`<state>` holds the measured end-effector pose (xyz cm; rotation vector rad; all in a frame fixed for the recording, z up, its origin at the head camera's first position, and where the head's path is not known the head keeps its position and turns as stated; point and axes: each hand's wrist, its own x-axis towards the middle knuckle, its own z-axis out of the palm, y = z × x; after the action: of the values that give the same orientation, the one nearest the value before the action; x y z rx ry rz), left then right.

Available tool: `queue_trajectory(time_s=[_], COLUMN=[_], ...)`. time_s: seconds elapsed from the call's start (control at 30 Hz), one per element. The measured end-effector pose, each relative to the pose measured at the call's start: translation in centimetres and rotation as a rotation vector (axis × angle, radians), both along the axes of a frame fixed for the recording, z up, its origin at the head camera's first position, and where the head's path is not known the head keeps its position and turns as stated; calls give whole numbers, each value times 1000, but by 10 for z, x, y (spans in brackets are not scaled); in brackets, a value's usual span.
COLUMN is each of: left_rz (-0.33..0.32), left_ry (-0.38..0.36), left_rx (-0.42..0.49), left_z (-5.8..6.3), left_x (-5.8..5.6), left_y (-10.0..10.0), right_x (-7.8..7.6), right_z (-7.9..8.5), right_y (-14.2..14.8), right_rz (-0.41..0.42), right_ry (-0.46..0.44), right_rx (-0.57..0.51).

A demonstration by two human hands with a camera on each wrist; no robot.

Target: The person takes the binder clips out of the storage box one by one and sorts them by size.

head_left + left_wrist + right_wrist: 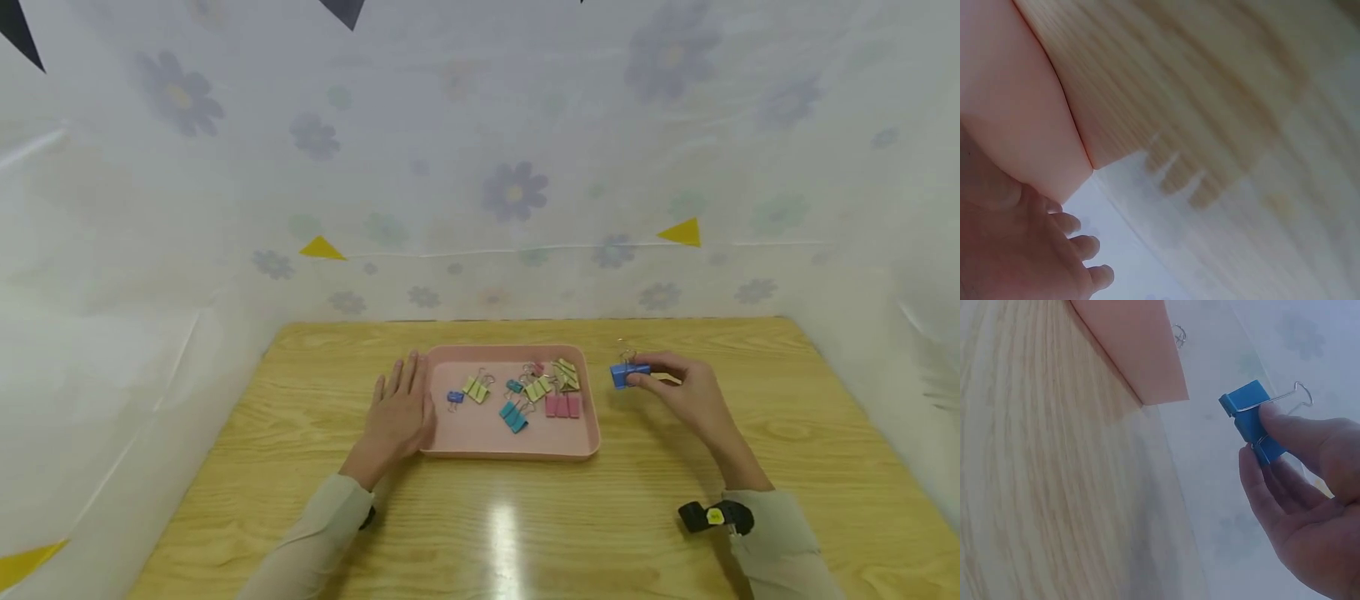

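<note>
My right hand [686, 392] pinches a blue binder clip [628, 372] between thumb and fingers, to the right of the pink tray [480, 443]. In the right wrist view the clip [1250, 412] shows its wire handles sticking out past the thumb. My left hand [397, 417] lies with straight fingers against the tray's left side. In the left wrist view that hand [1022, 244] touches the tray wall [1029, 106]. Inside the tray lie several binder clips: a small blue one [455, 397], a yellow one [477, 389], a teal one [513, 417] and a pink one [562, 407].
The tray stands on a wood-grain table [315, 517]. Behind it hangs a pale flowered sheet [450, 167], which also encloses the sides. A black wrist strap [738, 517] with a small device is on the right wrist.
</note>
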<state>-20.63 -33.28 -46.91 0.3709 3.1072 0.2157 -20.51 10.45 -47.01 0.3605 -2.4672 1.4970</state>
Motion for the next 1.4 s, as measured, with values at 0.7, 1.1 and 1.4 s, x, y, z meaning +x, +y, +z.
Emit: queue_trajectory(time_s=[0.7, 1.1, 1.4], left_rz=[-15, -16, -19], left_ry=[15, -1, 10], left_rx=[39, 28, 40], left_z=[-1, 0, -1], left_x=[2, 2, 2], left_y=[-1, 1, 1], right_x=[-20, -32, -37], right_z=[-22, -32, -36], right_y=[33, 41, 38], right_rz=[-93, -174, -159], right_ry=[-107, -153, -230], right_rx=[-6, 60, 86])
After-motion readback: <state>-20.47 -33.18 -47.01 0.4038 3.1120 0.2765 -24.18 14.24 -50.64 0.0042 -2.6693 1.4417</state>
